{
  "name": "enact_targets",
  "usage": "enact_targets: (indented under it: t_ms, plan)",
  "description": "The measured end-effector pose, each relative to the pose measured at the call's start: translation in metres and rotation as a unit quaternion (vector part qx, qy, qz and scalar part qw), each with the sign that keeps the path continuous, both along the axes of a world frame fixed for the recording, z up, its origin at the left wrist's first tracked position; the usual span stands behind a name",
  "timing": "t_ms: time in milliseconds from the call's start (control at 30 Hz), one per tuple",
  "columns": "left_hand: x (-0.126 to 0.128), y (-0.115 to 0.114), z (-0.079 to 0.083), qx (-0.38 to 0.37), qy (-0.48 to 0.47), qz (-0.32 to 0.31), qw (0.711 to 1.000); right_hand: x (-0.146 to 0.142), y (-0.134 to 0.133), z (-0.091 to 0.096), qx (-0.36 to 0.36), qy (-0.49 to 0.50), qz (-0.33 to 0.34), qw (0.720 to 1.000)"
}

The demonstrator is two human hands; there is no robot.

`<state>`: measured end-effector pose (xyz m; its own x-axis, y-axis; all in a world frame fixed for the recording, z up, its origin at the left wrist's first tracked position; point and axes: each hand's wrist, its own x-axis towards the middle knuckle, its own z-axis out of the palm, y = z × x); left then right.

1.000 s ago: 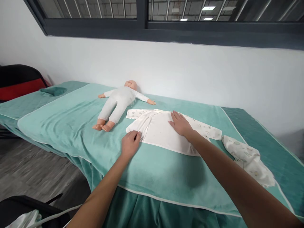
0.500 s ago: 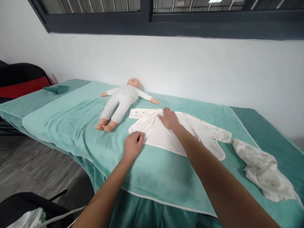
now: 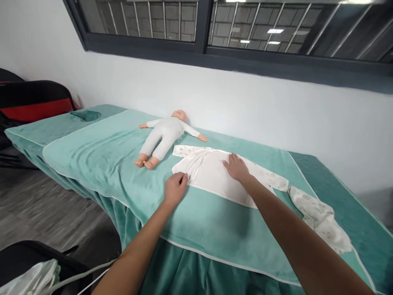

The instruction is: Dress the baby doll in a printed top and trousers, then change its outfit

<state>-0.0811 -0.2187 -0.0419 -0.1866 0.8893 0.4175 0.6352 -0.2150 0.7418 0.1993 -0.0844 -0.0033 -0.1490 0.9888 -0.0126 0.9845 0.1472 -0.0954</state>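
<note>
On the near middle of the green cover (image 3: 92, 168), one white garment (image 3: 211, 174) lies spread flat. Its body is plain white, with a curved left corner, a thin hem and creases at the left; its two sleeves extend sideways, left (image 3: 183, 150) and right (image 3: 278, 180), and carry a small, pale print. Two hands contact the garment. The left hand (image 3: 175, 188) is curled, thumb and forefinger together on the near left edge, clamped on the fabric where creases converge. The right hand (image 3: 238, 167) rests palm down on the upper middle, fingers extended, thumb apart, gripping nothing. Count of other items: one doll (image 3: 168, 130) in a white suit, lying face up at the far left of the garment, arms spread; one printed cloth (image 3: 322, 219), bunched near the end of the right sleeve; one black chair (image 3: 27, 250) at near left, bearing one crumpled white cloth (image 3: 33, 278).
</note>
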Motion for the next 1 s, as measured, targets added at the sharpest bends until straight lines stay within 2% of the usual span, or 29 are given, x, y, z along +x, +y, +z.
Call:
enact_targets:
  t_ms: [133,200,233,333,400,467,567,667,767,833,933,1000]
  plan:
    - [-0.017,0.003,0.021,-0.017,-0.032,-0.042,0.998,-0.010,0.004,0.014,0.000,0.031,0.038,0.999]
    - [-0.037,0.011,0.040,-0.015,-0.051,-0.050,0.997,-0.028,0.018,0.021,0.004,0.060,0.052,0.997]
    - [-0.051,0.017,0.050,-0.006,-0.055,-0.033,0.998,-0.040,0.028,0.024,0.007,0.076,0.056,0.995]
    - [-0.101,0.048,0.069,0.035,0.011,0.022,0.999,-0.086,0.071,0.032,0.020,0.128,0.064,0.990]
    - [-0.137,0.076,0.070,0.040,0.090,0.054,0.994,-0.119,0.108,0.035,0.033,0.160,0.070,0.984]
    - [-0.167,0.105,0.065,-0.009,0.129,0.081,0.988,-0.152,0.149,0.036,0.050,0.187,0.074,0.978]
    - [-0.192,0.142,0.059,-0.132,0.078,0.062,0.986,-0.195,0.208,0.035,0.064,0.216,0.074,0.972]
    - [-0.197,0.170,0.064,-0.216,-0.054,0.024,0.975,-0.229,0.256,0.034,0.039,0.241,0.076,0.967]
    - [-0.190,0.192,0.072,-0.262,-0.228,-0.026,0.938,-0.253,0.284,0.037,0.005,0.299,0.112,0.948]
    - [-0.185,0.200,0.073,-0.244,-0.309,-0.040,0.918,-0.261,0.288,0.042,-0.019,0.335,0.137,0.932]
    - [-0.173,0.198,0.072,-0.153,-0.335,-0.005,0.930,-0.258,0.274,0.052,-0.040,0.356,0.146,0.922]
    - [-0.160,0.186,0.076,-0.155,-0.343,-0.032,0.926,-0.245,0.255,0.063,-0.038,0.352,0.135,0.925]
